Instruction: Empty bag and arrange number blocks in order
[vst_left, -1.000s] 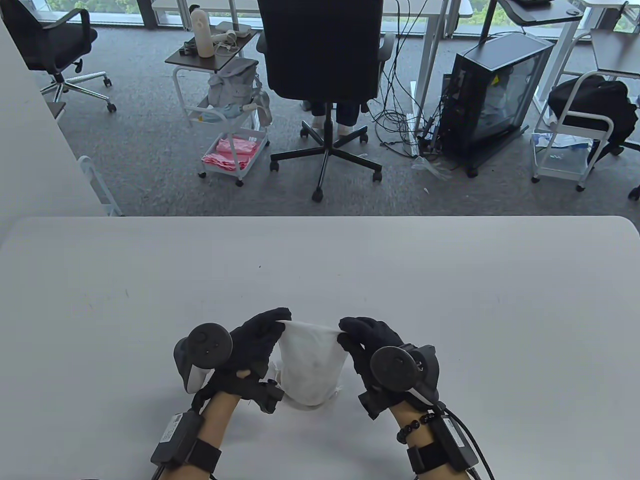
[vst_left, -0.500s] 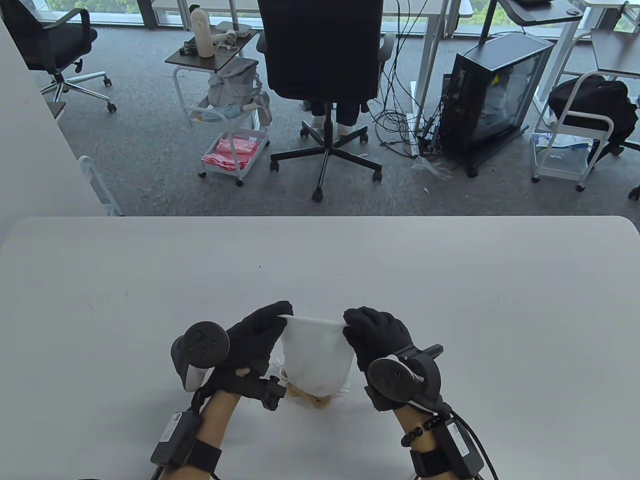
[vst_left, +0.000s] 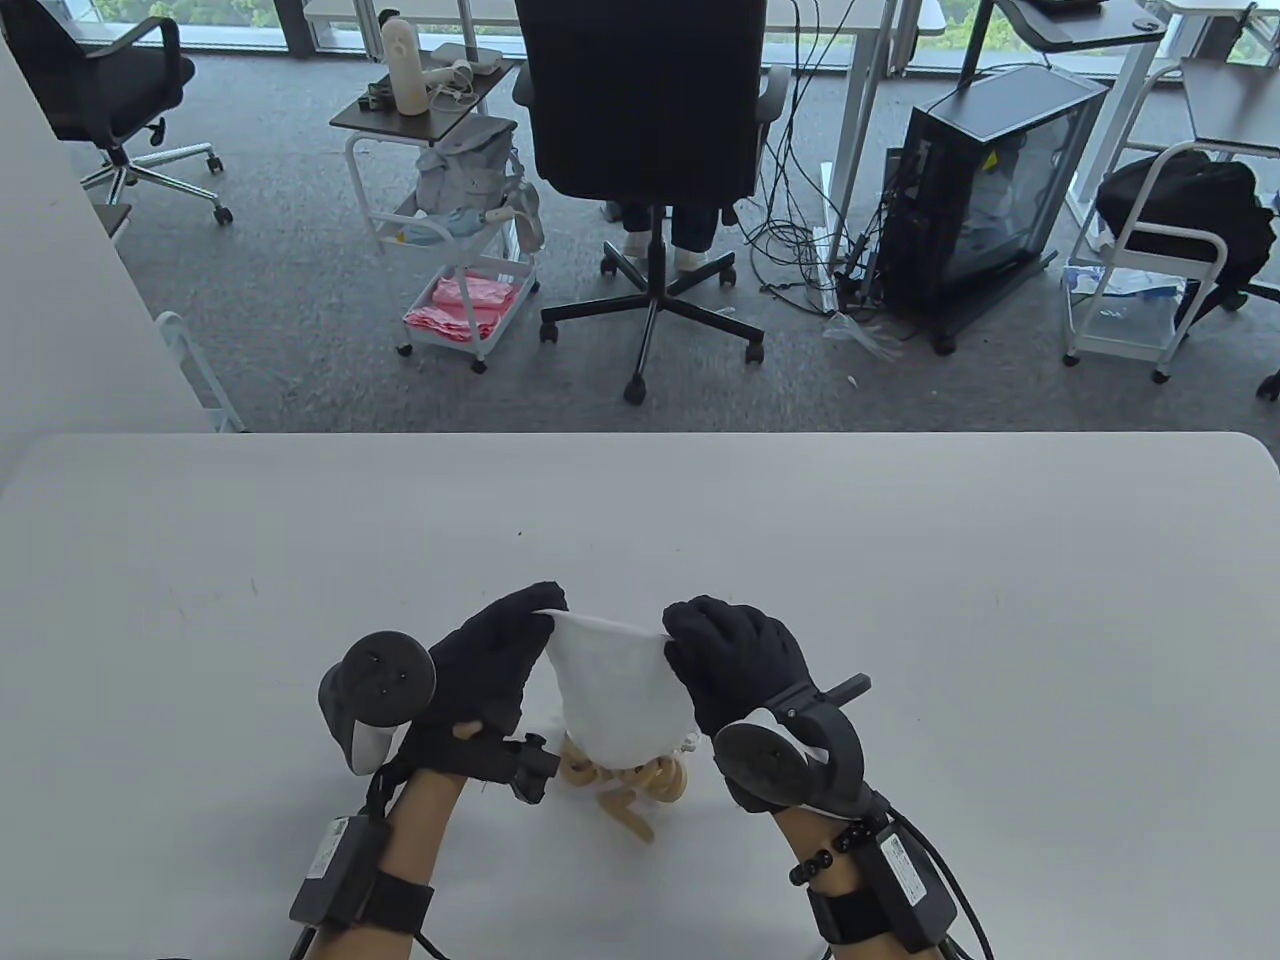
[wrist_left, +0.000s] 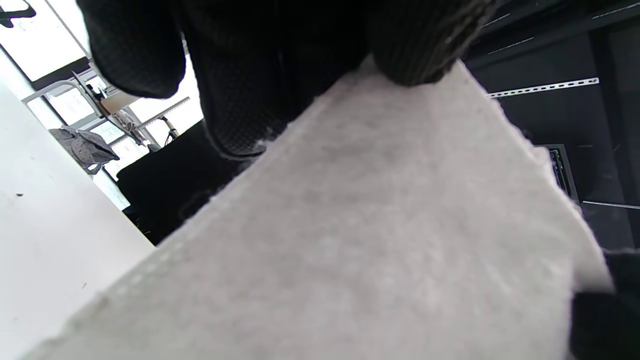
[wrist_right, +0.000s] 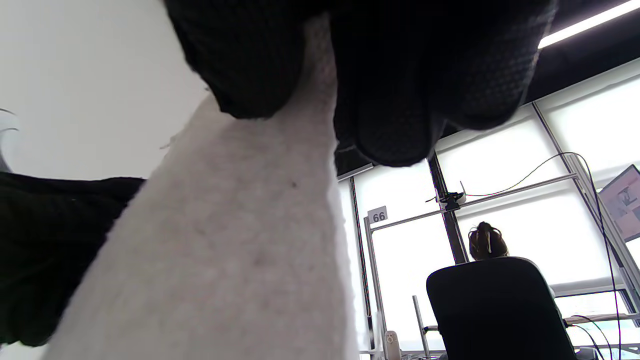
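Note:
A small white cloth bag (vst_left: 618, 690) hangs upside down above the white table (vst_left: 900, 600), near its front edge. My left hand (vst_left: 540, 606) pinches the bag's upper left corner. My right hand (vst_left: 678, 628) pinches its upper right corner. Tan wooden number blocks (vst_left: 628, 785) spill out of the bag's mouth onto the table below it. The bag fills the left wrist view (wrist_left: 350, 240) and the right wrist view (wrist_right: 225, 240), with my gloved fingers (wrist_left: 415, 45) gripping its edge.
Beyond the table's far edge are a black office chair (vst_left: 645, 150), a white trolley (vst_left: 460, 260) and a black computer case (vst_left: 985, 190) on grey carpet.
Both hands have lifted the bag higher and a little to the left. Wooden blocks have dropped out of its mouth onto the table.

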